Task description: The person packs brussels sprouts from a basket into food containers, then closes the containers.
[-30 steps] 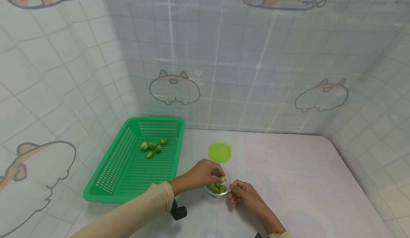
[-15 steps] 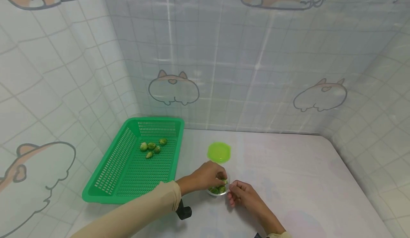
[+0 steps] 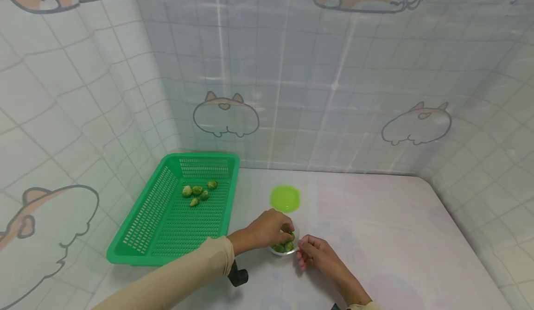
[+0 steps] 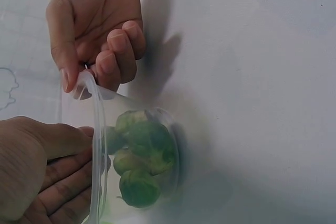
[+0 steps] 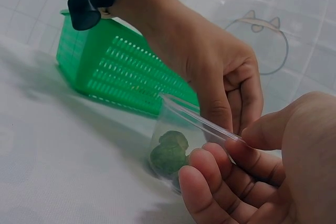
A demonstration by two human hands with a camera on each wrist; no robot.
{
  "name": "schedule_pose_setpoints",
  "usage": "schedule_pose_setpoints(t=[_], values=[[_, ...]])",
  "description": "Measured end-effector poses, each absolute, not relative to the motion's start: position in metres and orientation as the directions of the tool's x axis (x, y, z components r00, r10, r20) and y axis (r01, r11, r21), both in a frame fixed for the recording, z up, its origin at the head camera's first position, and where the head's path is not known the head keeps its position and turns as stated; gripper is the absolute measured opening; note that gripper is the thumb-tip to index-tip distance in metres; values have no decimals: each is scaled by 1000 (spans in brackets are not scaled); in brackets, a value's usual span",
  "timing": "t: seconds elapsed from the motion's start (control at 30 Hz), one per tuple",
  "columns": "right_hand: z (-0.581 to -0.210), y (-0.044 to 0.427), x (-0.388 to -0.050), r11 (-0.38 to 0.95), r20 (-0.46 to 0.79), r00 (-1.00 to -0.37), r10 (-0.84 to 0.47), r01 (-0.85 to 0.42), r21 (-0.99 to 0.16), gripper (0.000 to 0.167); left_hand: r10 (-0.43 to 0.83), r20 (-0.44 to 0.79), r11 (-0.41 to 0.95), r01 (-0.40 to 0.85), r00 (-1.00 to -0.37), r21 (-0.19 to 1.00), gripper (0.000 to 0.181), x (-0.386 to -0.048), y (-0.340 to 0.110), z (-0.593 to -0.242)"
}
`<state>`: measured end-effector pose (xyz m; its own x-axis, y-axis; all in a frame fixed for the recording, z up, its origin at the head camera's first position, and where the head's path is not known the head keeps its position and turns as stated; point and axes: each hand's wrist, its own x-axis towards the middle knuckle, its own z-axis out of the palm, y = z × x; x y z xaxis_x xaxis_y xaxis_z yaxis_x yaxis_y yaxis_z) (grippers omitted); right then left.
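A small clear plastic tub (image 3: 282, 254) stands on the table with several Brussels sprouts (image 4: 139, 188) inside. My left hand (image 3: 267, 229) reaches over from the left, fingers dipped into the tub's mouth. Its thumb and fingers pinch a Brussels sprout (image 3: 291, 237), largely covered by the hand in the wrist views. On the right side, my right hand (image 3: 320, 253) holds the tub's rim (image 5: 210, 127) between thumb and index finger. The other fingers of that hand are curled near the tub's outer wall.
A green slotted basket (image 3: 227, 210) stands on the left, several Brussels sprouts (image 3: 197, 190) lying toward its back. Behind the tub lies a lime-green lid (image 3: 285, 198). Patterned sheets (image 3: 292, 92) wall the table (image 3: 375, 226) at back and sides.
My left hand has moved slightly right and lower into the tub with the Brussels sprout, then slightly back left. My right hand has stayed on the rim.
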<state>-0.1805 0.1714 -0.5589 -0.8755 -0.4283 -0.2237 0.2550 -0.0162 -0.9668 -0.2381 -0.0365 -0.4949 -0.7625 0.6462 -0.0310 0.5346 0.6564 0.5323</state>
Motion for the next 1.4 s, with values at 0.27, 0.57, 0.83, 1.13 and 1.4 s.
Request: schedule_pose_setpoints(t=[0.27, 0.57, 0.83, 1.13, 1.4], values=[[-558, 170, -179, -15, -228, -875, -428, 258, -966, 26, 649, 24, 634, 558, -761, 535, 13, -239, -45, -487], [-561, 172, -181, 17, -245, -875, -417, 262, -965, 30, 624, 38, 576, 492, -780, 653, 17, -243, -60, -481], [-563, 172, -182, 26, -242, -877, -415, 254, -967, 31, 595, 70, 539, 463, -800, 703, 17, -245, -75, -478], [-563, 172, -182, 21, -250, -875, -415, 265, -964, 30, 554, 134, 526, 470, -822, 709, 16, -249, -90, -471], [-560, 171, -181, 16, -251, -874, -415, 269, -963, 32, 527, 196, 495, 486, -827, 720, 15, -256, -110, -466]])
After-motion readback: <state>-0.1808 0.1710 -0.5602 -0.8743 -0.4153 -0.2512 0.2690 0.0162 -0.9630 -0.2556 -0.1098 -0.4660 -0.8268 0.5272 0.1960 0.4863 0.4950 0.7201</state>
